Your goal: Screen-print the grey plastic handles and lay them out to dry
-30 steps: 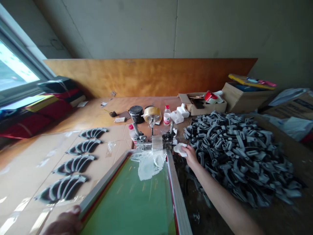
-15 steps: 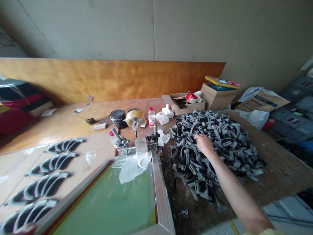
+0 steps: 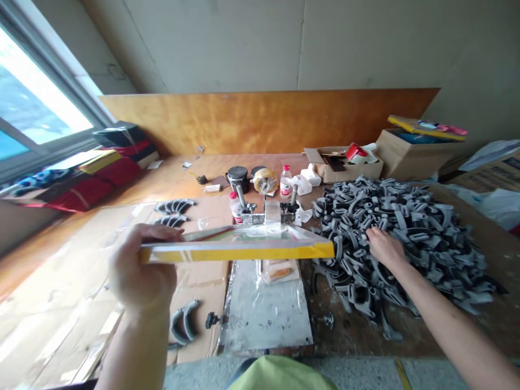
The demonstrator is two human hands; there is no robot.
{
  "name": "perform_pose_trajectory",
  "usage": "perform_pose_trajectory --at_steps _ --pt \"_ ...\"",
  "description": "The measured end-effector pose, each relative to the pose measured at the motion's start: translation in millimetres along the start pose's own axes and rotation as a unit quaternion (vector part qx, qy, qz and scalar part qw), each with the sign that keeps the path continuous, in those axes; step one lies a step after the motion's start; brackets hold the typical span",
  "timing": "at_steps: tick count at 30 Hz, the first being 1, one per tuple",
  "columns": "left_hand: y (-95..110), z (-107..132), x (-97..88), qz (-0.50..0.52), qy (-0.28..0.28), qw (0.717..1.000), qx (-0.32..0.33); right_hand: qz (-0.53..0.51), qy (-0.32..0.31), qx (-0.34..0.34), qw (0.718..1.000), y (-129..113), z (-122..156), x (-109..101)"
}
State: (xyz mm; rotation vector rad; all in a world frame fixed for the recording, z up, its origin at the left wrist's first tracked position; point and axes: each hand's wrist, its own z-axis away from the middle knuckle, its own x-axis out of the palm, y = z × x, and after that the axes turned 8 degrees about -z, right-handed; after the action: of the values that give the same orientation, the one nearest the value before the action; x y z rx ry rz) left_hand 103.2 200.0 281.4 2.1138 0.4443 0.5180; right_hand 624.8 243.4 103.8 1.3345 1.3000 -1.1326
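Observation:
My left hand (image 3: pixel 142 265) grips the near left corner of a screen-printing frame (image 3: pixel 244 252), fingers over the top and the rest of the hand below. The frame is tilted up, its yellow-taped front edge toward me, and its far end meets a hinge clamp (image 3: pixel 272 216). Below lies a grey base plate (image 3: pixel 266 314) with a taped jig (image 3: pixel 279 270) on it. My right hand (image 3: pixel 384 246) is at the left-middle of a heap of grey curved plastic handles (image 3: pixel 410 216), fingers closed on one; the fingertips are partly hidden.
Curved grey parts (image 3: pixel 184 322) lie on cardboard (image 3: pixel 207 279) at left. Behind the clamp stand a black tub (image 3: pixel 238 181), a tape roll (image 3: pixel 265 181) and a red-capped bottle (image 3: pixel 285 182). Cardboard boxes (image 3: pixel 351 172) stand behind the heap. A knob (image 3: pixel 212 319) sticks out beside the plate.
The frame's near end has risen in my left hand, uncovering the base plate. My view has swung left. My right hand stays at the heap.

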Motion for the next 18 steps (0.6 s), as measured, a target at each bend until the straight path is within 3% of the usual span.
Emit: perform_pose_trajectory --at_steps 2,4,7,9,11,13,18 --pt "-5.4 -7.7 4.6 0.036 -0.003 0.999 -0.002 -0.156 0.06 0.026 0.986 -14.6 0.9 -5.2" --pt "-4.7 -10.9 7.6 0.051 -0.011 0.999 -0.01 -0.372 0.075 0.024 0.925 -48.5 4.3 -7.5" --pt "-0.3 -12.7 9.9 0.058 -0.02 0.998 -0.028 -0.605 -0.012 -0.023 0.796 -125.1 11.1 -0.6" --pt "1.1 -14.1 10.5 0.069 -0.026 0.997 -0.039 -0.632 -0.067 -0.073 0.769 -176.7 14.3 11.3" --pt "1.3 -15.3 10.1 0.08 -0.034 0.995 -0.049 -0.616 -0.097 -0.137 0.769 -216.0 16.0 27.1" --pt "1.3 -15.3 8.3 0.078 -0.047 0.994 -0.056 -0.565 -0.093 -0.206 0.793 -238.3 17.1 43.3" --pt "0.9 -9.0 1.6 0.037 -0.069 0.996 -0.052 -0.4 -0.033 -0.296 0.867 -246.0 23.6 58.3"
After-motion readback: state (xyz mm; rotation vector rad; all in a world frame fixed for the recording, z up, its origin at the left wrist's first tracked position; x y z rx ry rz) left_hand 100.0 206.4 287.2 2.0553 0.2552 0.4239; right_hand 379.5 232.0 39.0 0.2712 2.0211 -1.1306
